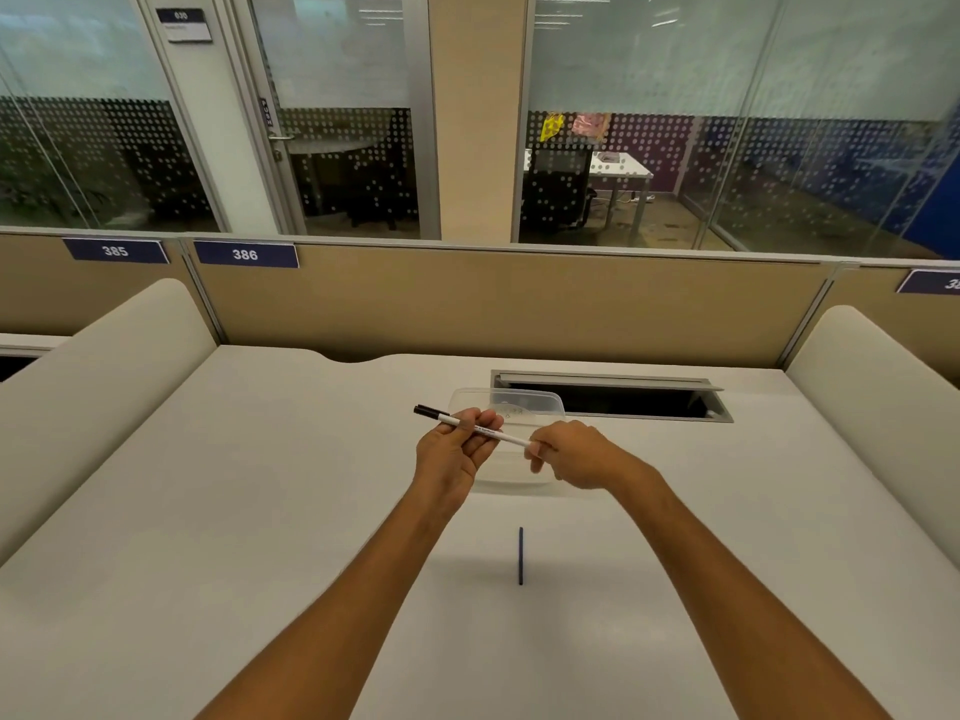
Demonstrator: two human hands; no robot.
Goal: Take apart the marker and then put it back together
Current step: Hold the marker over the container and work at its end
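White laminate covers the desk (260, 511) that fills the lower half of the frame, closed at the back by a tan partition (519, 304) carrying number plates 385 and 386 at upper left. Glass office walls (779, 122) with a dotted film run across the top of the frame. A cable hatch (613, 397) stands open in the desk right of centre, and a clear plastic container (511, 402) sits just in front of it, partly hidden behind the hands. Two bare forearms reach in from the bottom edge and meet at mid-frame. The left hand (457, 449), palm turned up, pinches the marker (475, 427) between thumb and curled fingers near the middle of the white barrel. The right hand (571, 454), knuckles up, has its fingers curled round the barrel's right end. The marker is held above the desk, slanting down from its black cap at the upper left to the right hand. A thin dark blue stick (520, 556) lies on the desk below the hands, well apart from them.
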